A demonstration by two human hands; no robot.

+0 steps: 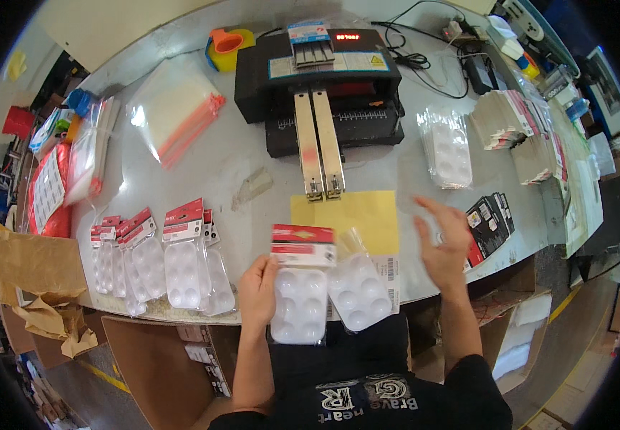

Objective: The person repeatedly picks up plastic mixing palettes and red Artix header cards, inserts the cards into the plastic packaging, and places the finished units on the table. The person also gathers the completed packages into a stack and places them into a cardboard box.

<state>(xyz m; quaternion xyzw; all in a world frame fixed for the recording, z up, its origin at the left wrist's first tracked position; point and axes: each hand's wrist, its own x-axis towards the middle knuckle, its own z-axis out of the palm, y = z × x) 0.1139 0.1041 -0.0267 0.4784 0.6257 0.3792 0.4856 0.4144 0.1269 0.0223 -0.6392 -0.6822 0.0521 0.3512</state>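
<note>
My left hand [258,292] pinches the edge of a bagged white paint palette [299,307] with round wells, topped by a red and white header card [303,246]. Close beside it, at the table's front edge, lies a second palette [360,292] in a clear bag, with no header card visible on it. My right hand [444,240] is raised to the right, fingers apart and nothing in them. Next to it is a fanned stack of black and red cards [490,221]. A yellow sheet [345,209] lies flat between my hands.
A black machine [317,86] with two metal rails stands at the back. Several carded palettes [149,261] lie front left, clear bags [174,115] behind. To the right are bagged palettes [447,150] and card stacks [503,118]. Cardboard boxes [159,365] stand below the table edge.
</note>
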